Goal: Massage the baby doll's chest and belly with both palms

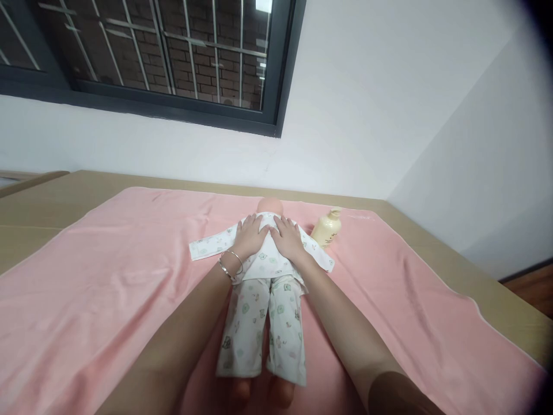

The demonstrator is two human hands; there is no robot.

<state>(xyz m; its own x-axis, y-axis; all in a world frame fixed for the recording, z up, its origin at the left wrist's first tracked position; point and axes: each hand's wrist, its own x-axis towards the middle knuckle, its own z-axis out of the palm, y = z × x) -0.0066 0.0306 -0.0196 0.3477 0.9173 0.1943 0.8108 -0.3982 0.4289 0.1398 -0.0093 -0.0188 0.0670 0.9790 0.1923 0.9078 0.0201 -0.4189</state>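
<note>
A baby doll in a white patterned top and matching trousers lies stretched out, its head at the far end and its feet toward me. Its sleeves spread out to both sides. My left hand, with silver bangles at the wrist, lies flat on the left upper part of the top, fingers spread. On the right upper part rests my right hand, also flat and open. The thumbs come close together near the middle. No face shows on the doll's head.
A pale yellow pump bottle leans or stands just beyond the doll's right-hand sleeve. Under everything is a pink cloth with folds, on a wooden table. A white wall and a dark-framed barred window rise behind.
</note>
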